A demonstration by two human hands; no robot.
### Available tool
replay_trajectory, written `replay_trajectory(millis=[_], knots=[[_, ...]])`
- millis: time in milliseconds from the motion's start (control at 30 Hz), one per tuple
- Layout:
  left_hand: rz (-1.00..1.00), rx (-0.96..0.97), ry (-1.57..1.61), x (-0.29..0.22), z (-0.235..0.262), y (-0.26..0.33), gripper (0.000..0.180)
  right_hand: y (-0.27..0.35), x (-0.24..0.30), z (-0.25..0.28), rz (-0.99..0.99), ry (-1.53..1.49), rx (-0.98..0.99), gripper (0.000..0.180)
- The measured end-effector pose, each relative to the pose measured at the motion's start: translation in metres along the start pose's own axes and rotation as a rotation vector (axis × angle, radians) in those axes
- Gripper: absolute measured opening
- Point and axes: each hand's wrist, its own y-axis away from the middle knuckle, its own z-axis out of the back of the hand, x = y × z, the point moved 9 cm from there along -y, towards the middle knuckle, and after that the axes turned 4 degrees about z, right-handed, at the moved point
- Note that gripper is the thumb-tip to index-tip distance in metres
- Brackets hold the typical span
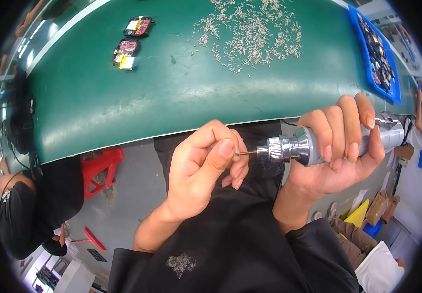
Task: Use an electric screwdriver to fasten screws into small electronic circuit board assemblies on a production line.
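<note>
A silver-grey electric screwdriver (313,144) lies almost level above my lap, its bit pointing left. My right hand (340,141) is wrapped round its body, fingers curled over the top. At the other end, my left hand (208,163) pinches the tip of the thin bit (246,153) between thumb and forefinger. Whether a screw sits at that tip is hidden by the fingers. Both hands are just in front of the near edge of the green table (147,102).
Many small screws (250,36) are scattered on the table's far middle. Two small opened devices with red boards (125,46) lie at the far left. A blue tray (391,90) of dark parts stands at the right. Co-workers sit on both sides; a red stool (101,171) is at the left.
</note>
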Motion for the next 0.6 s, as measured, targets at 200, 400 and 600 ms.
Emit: replay_trajectory(millis=[200,400,600], knots=[[-0.013,-0.003,-0.009,0.0,0.002,0.0,0.023,0.001,-0.001,-0.002,-0.001,0.01,0.008,0.014],[-0.071,-0.094,-0.091,-0.001,0.004,0.006,0.019,0.005,0.002,-0.002,0.019,0.062,0.015,0.014],[-0.161,-0.254,-0.246,-0.008,0.006,0.011,0.019,0.007,0.0,0.002,0.046,0.111,0.115,0.021]])
